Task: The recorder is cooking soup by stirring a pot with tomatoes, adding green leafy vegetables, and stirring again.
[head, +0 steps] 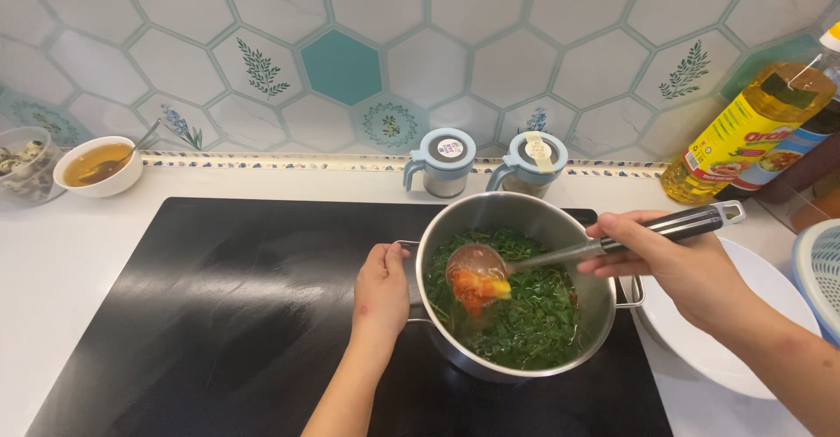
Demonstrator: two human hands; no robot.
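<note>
Right hand (669,258) of mine is closed around the dark grip of the ladle (560,253), fingers curled over the top so the long handle runs out level past the pot's rim and the bowl hangs just above the greens. That bowl carries a lump of something orange-red with a yellow edge; I cannot tell what it is. My left hand (381,290) is wrapped over the near side handle of the steel pot (490,218), holding it fast so it does not slide on the smooth black cooktop (219,314). The pot sits at the right end of that cooktop, full of dark leafy greens (534,314) in broth. Just behind it stand two lidded pale-blue jars (442,161), and a white plate (744,332) lies just beside it on the right.
</note>
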